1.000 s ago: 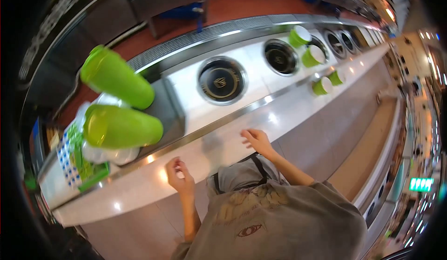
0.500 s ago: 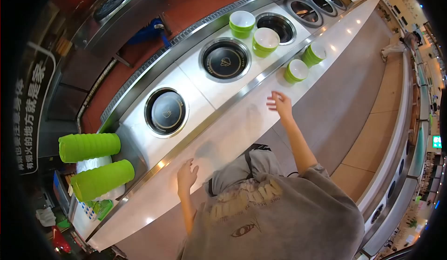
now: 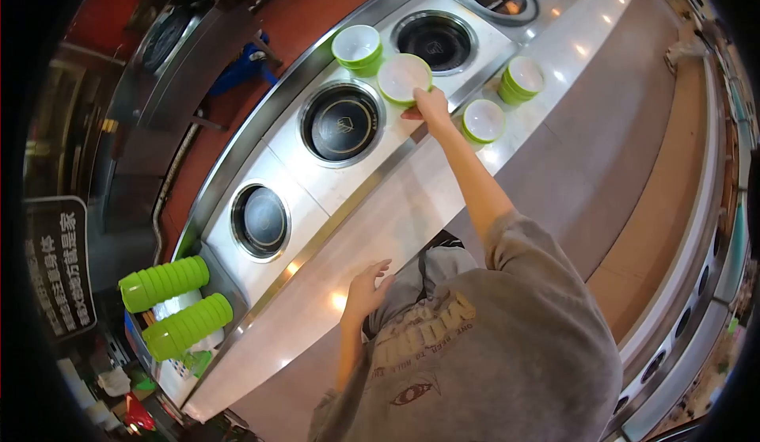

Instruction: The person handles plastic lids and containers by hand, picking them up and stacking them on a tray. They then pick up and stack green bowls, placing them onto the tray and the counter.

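Observation:
My right hand [image 3: 428,110] reaches over the counter and grips the near rim of a white-lined green bowl [image 3: 402,77], thumb at the rim and fingers below. Whether other bowls sit beneath it is hidden. Just left of it stands a stack of similar bowls [image 3: 356,46]. Two more stacks, a nearer one [image 3: 483,119] and a farther one [image 3: 522,78], stand on the pale front ledge right of my forearm. My left hand [image 3: 367,290] hovers near the ledge's edge, holding nothing, its fingers loosely apart.
Round dark cooker wells [image 3: 341,123] are set in the metal counter. Several green containers [image 3: 188,327] lie in stacked rows at its left end. The pale ledge [image 3: 396,219] runs along the front. A person [image 3: 682,53] is partly visible at the far right.
My right hand has moved forward from above the ledge and taken hold of the bowl. My left hand stays low near the ledge. The view has shifted.

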`<state>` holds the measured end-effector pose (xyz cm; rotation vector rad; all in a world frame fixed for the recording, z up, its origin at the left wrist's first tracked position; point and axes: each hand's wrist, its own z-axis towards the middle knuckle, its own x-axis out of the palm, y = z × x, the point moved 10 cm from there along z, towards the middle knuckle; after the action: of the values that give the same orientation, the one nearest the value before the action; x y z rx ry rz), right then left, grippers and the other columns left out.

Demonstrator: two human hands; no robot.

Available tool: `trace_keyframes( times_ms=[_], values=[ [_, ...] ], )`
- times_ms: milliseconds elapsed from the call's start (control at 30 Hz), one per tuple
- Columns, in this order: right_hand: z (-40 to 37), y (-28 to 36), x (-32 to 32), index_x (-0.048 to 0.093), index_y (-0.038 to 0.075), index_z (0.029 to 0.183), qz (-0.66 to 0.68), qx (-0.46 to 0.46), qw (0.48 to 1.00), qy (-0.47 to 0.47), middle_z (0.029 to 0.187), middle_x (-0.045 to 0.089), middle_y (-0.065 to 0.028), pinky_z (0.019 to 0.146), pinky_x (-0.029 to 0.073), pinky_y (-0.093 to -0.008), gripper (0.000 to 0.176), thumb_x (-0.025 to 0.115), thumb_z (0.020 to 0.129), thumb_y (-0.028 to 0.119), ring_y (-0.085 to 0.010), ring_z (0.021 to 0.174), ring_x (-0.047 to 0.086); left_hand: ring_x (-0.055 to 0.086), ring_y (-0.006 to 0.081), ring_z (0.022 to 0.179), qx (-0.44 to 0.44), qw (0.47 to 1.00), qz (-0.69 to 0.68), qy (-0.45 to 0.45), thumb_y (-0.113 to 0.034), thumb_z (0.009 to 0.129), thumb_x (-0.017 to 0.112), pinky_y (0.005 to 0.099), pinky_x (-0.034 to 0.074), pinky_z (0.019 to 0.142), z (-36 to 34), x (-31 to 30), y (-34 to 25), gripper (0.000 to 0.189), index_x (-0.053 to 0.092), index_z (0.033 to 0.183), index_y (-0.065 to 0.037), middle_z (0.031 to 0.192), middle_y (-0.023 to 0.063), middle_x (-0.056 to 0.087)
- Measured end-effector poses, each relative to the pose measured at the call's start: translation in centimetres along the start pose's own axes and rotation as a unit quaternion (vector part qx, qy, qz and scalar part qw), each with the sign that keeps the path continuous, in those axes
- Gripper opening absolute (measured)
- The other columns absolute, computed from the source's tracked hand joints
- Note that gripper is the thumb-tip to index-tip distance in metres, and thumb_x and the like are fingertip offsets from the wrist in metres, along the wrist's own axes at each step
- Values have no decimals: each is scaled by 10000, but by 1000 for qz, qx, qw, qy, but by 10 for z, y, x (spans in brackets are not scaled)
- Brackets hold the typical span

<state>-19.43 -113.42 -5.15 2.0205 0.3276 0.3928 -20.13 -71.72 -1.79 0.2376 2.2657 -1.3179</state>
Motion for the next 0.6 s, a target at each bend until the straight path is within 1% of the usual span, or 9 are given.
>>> trace_keyframes(
  times_ms=[67, 100, 167, 233, 267, 367, 467, 567, 600],
  values=[
    [-19, -9, -5, 458, -101, 1333, 36, -63, 997, 25, 995, 684, -211, 705, 646, -365, 488, 562, 920, 138, -306, 754, 732, 714, 252, 959, -1, 998, -37, -47, -192, 928, 665, 352, 547, 839, 1, -14, -4, 389, 626, 1294, -66, 1134, 145, 710],
    [-47, -1, -5, 472, -99, 1316, 16, -57, 998, 13, 1011, 681, -191, 689, 637, -348, 459, 564, 926, 124, -271, 752, 723, 716, 234, 951, -13, 993, -79, -83, -193, 941, 657, 342, 548, 825, -2, -24, -2, 391, 618, 1311, -75, 1114, 140, 716],
    [-78, -26, -6, 444, -68, 1379, 1, -21, 997, 76, 1013, 679, -199, 531, 586, -310, 490, 568, 920, 52, -254, 666, 718, 720, 198, 936, -35, 972, -166, -160, -196, 966, 640, 321, 550, 799, -4, -40, 3, 396, 602, 1346, -92, 1075, 132, 728],
    [-123, -58, -2, 460, -73, 1361, -27, 25, 993, 113, 999, 677, -189, 472, 530, -281, 472, 573, 924, 64, -227, 604, 690, 710, 189, 962, -77, 940, -261, -207, -233, 999, 607, 319, 555, 798, -8, -51, 11, 455, 522, 1431, -121, 1129, 136, 708],
    [-147, -68, 7, 432, -62, 1405, -51, 45, 986, 153, 979, 677, -182, 461, 514, -279, 512, 565, 924, 53, -216, 580, 675, 706, 185, 975, -98, 918, -306, -231, -252, 1015, 591, 319, 557, 797, -13, -59, 13, 485, 483, 1473, -136, 1157, 138, 697],
    [-219, -87, 48, 322, 30, 1547, -70, 75, 959, 264, 912, 674, -148, 469, 513, -283, 658, 534, 924, 16, -182, 544, 644, 674, 250, 1079, -133, 851, -463, -211, -400, 1027, 529, 380, 574, 853, -24, -64, 1, 627, 336, 1556, -123, 1379, 188, 571],
    [-277, -96, 97, 252, 131, 1601, -118, 83, 923, 357, 919, 675, -148, 492, 525, -287, 756, 525, 914, -27, -161, 555, 633, 620, 275, 1181, -188, 735, -624, -188, -496, 1015, 502, 422, 590, 838, -41, -56, 15, 703, 277, 1587, -154, 1524, 193, 410],
    [-314, -108, 134, 279, 160, 1595, -212, 9, 882, 421, 954, 679, -165, 530, 540, -278, 754, 538, 917, -45, -149, 605, 651, 589, 288, 1223, -200, 793, -511, -266, -493, 996, 539, 446, 597, 821, -75, -82, 31, 727, 273, 1593, -175, 1551, 185, 360],
    [-326, -106, 152, 247, 170, 1602, -212, -4, 866, 453, 990, 676, -172, 549, 555, -282, 773, 543, 921, -44, -160, 630, 662, 576, 289, 1238, -191, 780, -522, -288, -477, 985, 572, 443, 596, 815, -87, -89, 37, 748, 263, 1596, -176, 1537, 171, 385]
  ],
)
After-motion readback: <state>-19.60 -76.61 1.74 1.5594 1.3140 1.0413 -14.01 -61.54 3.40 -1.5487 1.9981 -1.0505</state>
